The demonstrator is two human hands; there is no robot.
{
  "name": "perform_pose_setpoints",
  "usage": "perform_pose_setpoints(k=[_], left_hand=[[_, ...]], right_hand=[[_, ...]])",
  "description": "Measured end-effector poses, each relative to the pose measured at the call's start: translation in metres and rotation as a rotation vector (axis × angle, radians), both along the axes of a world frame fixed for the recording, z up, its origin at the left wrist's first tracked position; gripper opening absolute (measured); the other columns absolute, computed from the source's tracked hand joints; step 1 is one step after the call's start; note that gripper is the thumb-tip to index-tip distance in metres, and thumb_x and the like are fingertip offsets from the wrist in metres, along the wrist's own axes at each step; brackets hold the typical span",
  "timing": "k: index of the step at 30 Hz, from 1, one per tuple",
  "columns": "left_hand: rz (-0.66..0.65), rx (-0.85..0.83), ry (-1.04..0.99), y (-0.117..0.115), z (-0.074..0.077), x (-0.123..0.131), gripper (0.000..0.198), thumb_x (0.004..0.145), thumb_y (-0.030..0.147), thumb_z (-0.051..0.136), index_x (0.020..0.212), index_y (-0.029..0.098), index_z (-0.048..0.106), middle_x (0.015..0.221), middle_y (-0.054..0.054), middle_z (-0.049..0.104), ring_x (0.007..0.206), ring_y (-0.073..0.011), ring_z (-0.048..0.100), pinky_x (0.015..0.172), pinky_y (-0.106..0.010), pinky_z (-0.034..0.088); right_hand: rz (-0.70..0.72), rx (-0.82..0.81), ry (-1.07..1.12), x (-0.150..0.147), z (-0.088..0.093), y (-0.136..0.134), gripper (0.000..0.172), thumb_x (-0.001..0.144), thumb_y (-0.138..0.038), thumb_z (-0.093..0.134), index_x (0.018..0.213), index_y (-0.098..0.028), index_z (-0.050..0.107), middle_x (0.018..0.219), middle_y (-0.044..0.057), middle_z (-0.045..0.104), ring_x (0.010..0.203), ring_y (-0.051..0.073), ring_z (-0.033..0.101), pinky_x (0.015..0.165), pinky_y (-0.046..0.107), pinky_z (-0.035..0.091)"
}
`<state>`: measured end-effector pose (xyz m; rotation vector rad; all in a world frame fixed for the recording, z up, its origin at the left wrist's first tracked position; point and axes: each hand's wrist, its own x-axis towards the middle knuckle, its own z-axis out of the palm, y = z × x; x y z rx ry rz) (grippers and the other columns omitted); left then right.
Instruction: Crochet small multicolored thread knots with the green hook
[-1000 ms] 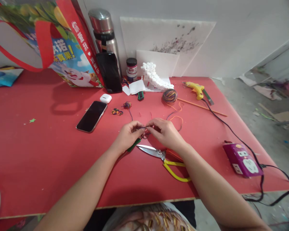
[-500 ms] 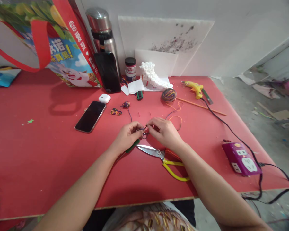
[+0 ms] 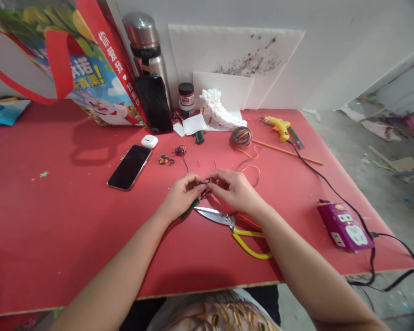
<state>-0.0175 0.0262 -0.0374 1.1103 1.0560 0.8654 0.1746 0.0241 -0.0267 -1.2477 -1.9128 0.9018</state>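
Both hands meet over the red table, fingertips almost touching. My left hand (image 3: 183, 195) pinches dark multicoloured yarn (image 3: 205, 195). My right hand (image 3: 232, 189) is closed in a pinch on the same yarn from the other side. Under my left palm shows a green handle (image 3: 190, 209), mostly covered; what tool it belongs to I cannot make out. Just below the hands lie scissors (image 3: 215, 216) with yellow grips, partly under my right forearm. A small wound bundle of yarn (image 3: 180, 150) trails a strand to my left hand. Beyond my right hand sits a yarn ball (image 3: 241, 136).
A phone (image 3: 129, 168) and a white earbud case (image 3: 149, 141) lie left. Behind stand a gift bag (image 3: 106, 92), a steel flask (image 3: 158, 64) and a paint jar (image 3: 186, 99). A yellow glue gun (image 3: 278, 128) and corded purple power socket (image 3: 345, 227) are right.
My right hand has shifted slightly left, bringing its fingertips closer to those of my left hand. The small yarn loop between them has changed shape. Other things stay put.
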Motion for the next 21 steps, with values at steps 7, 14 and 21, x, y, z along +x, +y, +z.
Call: perform_pose_setpoints(k=[7, 14, 21], left_hand=[[-0.019, -0.023, -0.016, -0.0009, 0.0055, 0.0007, 0.026, 0.077, 0.036, 0.087, 0.083, 0.017, 0.07, 0.074, -0.001, 0.071, 0.068, -0.0142, 0.064, 0.068, -0.028, 0.048], [-0.038, -0.009, -0.006, -0.0025, 0.0081, 0.0016, 0.033, 0.079, 0.045, 0.086, 0.086, 0.018, 0.069, 0.081, -0.002, 0.073, 0.075, -0.0167, 0.07, 0.073, -0.03, 0.052], [-0.058, 0.033, 0.098, -0.0029, 0.0048, 0.0019, 0.024, 0.088, 0.041, 0.076, 0.085, 0.02, 0.066, 0.069, 0.0, 0.069, 0.063, -0.0145, 0.063, 0.06, -0.026, 0.042]], right_hand=[[-0.024, -0.053, 0.065, 0.0014, -0.0019, 0.0009, 0.016, 0.096, -0.027, 0.062, 0.092, -0.019, 0.075, 0.077, 0.003, 0.079, 0.061, 0.014, 0.067, 0.06, 0.025, 0.05], [-0.075, -0.04, 0.057, 0.0034, -0.0058, 0.005, 0.016, 0.093, -0.024, 0.062, 0.088, -0.019, 0.076, 0.076, 0.003, 0.078, 0.063, 0.015, 0.066, 0.062, 0.027, 0.048], [-0.093, 0.019, 0.013, 0.0038, -0.006, 0.0063, 0.018, 0.093, -0.024, 0.062, 0.083, -0.018, 0.075, 0.074, 0.003, 0.075, 0.063, 0.015, 0.062, 0.063, 0.027, 0.045]])
